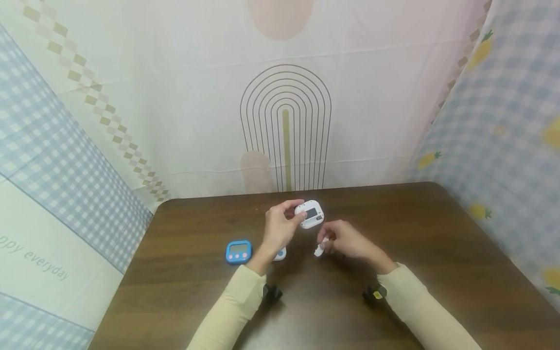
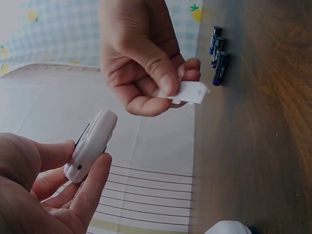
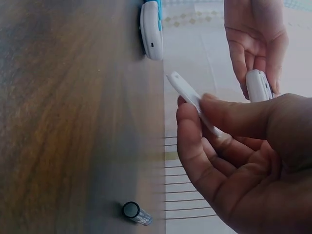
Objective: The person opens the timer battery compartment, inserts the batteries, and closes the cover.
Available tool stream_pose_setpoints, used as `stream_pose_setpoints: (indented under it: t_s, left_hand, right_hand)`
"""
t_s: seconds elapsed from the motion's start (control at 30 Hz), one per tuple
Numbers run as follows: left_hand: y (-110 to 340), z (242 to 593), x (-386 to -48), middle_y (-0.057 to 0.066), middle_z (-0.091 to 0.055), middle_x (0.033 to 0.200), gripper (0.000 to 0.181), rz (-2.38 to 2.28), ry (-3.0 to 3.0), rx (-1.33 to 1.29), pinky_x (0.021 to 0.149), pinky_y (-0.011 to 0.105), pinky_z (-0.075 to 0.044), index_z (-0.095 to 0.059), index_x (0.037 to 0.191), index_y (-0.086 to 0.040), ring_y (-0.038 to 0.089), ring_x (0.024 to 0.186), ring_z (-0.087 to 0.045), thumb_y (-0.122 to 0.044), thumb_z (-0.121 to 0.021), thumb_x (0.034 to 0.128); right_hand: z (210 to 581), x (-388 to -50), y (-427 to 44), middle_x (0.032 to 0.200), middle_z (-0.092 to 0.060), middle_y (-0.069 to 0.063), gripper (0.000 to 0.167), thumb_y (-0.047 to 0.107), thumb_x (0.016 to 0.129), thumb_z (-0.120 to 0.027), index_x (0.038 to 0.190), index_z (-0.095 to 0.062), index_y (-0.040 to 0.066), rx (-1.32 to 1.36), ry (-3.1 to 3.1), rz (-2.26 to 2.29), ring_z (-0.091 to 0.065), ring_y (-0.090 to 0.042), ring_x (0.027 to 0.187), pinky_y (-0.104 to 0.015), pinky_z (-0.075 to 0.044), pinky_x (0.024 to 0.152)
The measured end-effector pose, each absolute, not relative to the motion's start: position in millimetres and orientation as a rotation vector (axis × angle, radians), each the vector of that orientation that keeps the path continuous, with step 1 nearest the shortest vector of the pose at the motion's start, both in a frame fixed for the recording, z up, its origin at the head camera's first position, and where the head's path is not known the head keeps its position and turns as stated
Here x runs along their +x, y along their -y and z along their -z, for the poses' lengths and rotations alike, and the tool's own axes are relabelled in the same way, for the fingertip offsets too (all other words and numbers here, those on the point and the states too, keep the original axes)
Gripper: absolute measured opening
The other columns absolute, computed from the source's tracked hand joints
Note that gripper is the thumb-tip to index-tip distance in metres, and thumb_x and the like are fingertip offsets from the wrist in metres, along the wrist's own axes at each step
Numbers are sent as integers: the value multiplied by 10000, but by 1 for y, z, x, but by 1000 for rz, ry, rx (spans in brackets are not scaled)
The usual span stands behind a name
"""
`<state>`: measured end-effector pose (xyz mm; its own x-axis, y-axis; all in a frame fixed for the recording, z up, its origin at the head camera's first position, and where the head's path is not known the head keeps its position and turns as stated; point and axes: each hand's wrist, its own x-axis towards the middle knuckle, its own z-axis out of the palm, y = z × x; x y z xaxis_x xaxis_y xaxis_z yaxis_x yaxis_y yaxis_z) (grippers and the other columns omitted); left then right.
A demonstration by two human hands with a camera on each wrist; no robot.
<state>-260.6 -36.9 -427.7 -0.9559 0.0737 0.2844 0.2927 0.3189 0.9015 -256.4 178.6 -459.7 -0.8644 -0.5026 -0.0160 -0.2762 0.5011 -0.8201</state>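
Observation:
A white digital timer is held up by my left hand, pinched between thumb and fingers with its back turned upward. A dark rectangle and a small uncovered battery slot show on that back; whether a cell lies in the slot I cannot tell. My right hand pinches a small white battery cover with thumb and fingers, just right of and below the timer and apart from it. In the left wrist view, three dark batteries lie side by side on the table beyond the right hand.
A blue timer with pink buttons lies face up on the left of the brown wooden table. Partly hidden under my left wrist is another white timer. Patterned cloths hang behind and at both sides.

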Motion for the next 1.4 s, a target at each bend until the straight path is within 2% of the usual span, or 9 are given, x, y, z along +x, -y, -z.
stream_pose_setpoints:
  t_s: [0.2, 0.37, 0.73, 1.1, 1.4]
  left_hand:
    - [35, 427, -260, 153, -797, 1125, 295, 1705, 2397, -352, 738, 287, -634, -775, 1223, -50, 245, 918, -772, -59, -805, 930]
    - [35, 427, -260, 148, -794, 1149, 295, 1702, 2408, -363, 751, 292, -637, -774, 1228, -54, 247, 935, -770, -66, -804, 934]
    - [35, 426, -260, 151, -788, 1161, 296, 1688, 2427, -368, 750, 292, -634, -772, 1233, -60, 252, 939, -761, -64, -801, 938]
    - [35, 427, -259, 131, -789, 1171, 308, 1674, 2440, -376, 777, 308, -639, -762, 1247, -53, 257, 965, -760, -63, -795, 941]
    - [36, 428, -259, 134, -788, 1175, 300, 1687, 2441, -364, 764, 303, -641, -763, 1243, -50, 256, 965, -764, -68, -793, 945]
  right_hand:
    - [463, -253, -176, 747, -676, -12, 171, -69, 872, -762, 839, -711, 91, -693, -2524, 1137, -584, -135, 612, -289, -528, 553]
    - [465, -250, -173, 733, -668, 22, 193, -80, 839, -780, 808, -727, 103, -714, -2547, 1034, -578, -124, 628, -278, -518, 566]
    - [463, -245, -168, 791, -699, 21, 172, -91, 819, -809, 864, -751, 65, -748, -2583, 961, -596, -115, 689, -261, -546, 630]
    - [468, -246, -166, 819, -680, -8, 221, -75, 793, -838, 921, -717, 60, -725, -2669, 918, -593, -125, 724, -277, -549, 658]
    - [469, -245, -163, 808, -678, -12, 223, -68, 784, -854, 903, -711, 55, -760, -2681, 891, -581, -113, 722, -262, -534, 652]
